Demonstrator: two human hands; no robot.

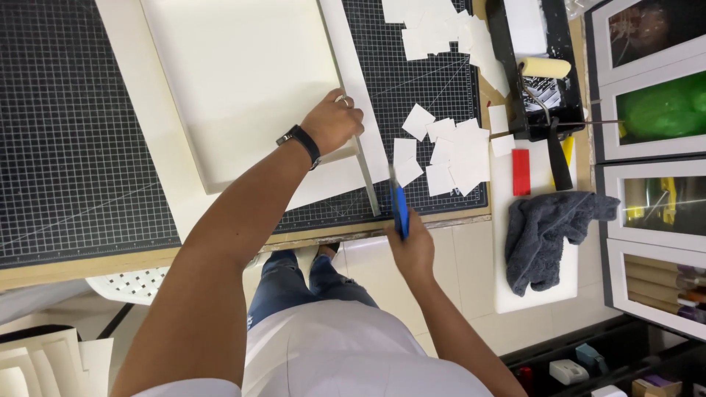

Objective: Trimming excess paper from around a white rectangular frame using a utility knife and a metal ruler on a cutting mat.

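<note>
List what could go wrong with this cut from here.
The left hand presses the metal ruler with fingers close to its cutting edge; if the blue utility knife in the right hand jumps the ruler, it may nick them. The ruler might slide on the white board, skewing the cut. The knife is drawn toward the body.

Blue knife (400,209) blade tip blurred; white board (243,81) top beyond the frame's edge.

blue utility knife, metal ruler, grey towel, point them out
blue utility knife (400,206), head view, on the blue handle
metal ruler (367,179), head view, mid strip
grey towel (540,235), head view, middle fold
</note>
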